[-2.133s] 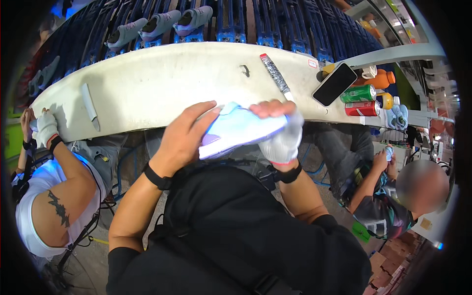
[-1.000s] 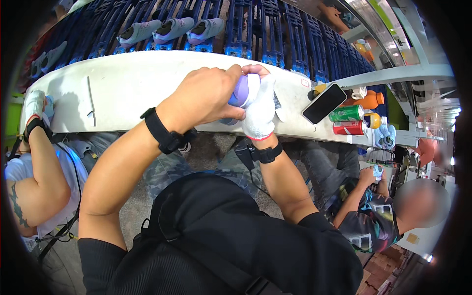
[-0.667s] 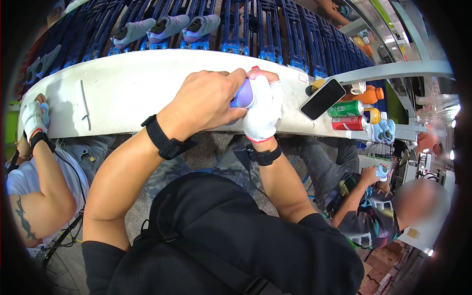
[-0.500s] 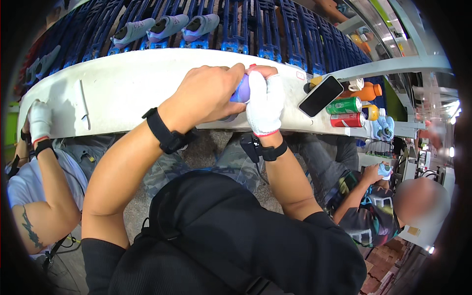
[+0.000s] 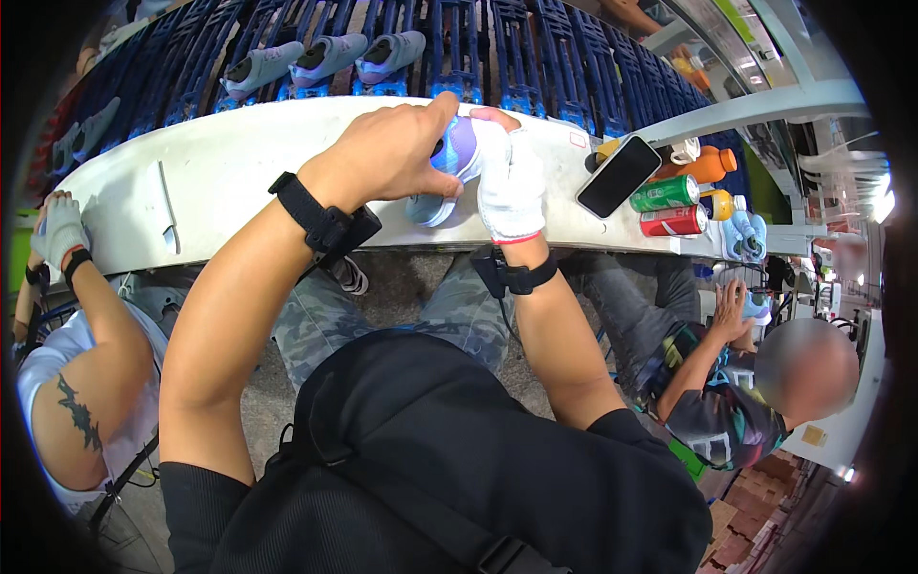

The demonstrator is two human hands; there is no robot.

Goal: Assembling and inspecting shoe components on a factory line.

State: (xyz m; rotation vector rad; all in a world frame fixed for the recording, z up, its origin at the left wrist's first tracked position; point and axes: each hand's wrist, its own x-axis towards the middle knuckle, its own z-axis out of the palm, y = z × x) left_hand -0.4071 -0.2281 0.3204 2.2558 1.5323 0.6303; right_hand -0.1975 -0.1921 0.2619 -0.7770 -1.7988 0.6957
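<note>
A purple and light-blue shoe (image 5: 464,145) is between my hands over the white table, partly covered by them. My bare left hand (image 5: 397,148) grips its left side, thumb on the near side and index finger along the top; the other fingers are hidden. On the other side, my right hand (image 5: 510,182), in a white glove with bare fingertips showing at the top, is closed against the shoe. The shoe's pale blue end (image 5: 430,209) shows below my left thumb. Black straps circle both my wrists.
Beyond the white table (image 5: 277,143) runs a blue slatted conveyor (image 5: 454,57) carrying several shoes (image 5: 330,57). At right lie a phone (image 5: 619,177), a green can (image 5: 665,193), a red can (image 5: 674,222) and bottles. A thin white-handled tool (image 5: 166,206) lies left. Co-workers sit on both sides.
The shoe has turned in my hands, so more of its purple side and its pale blue end show. My left hand's fingers have spread further around it.
</note>
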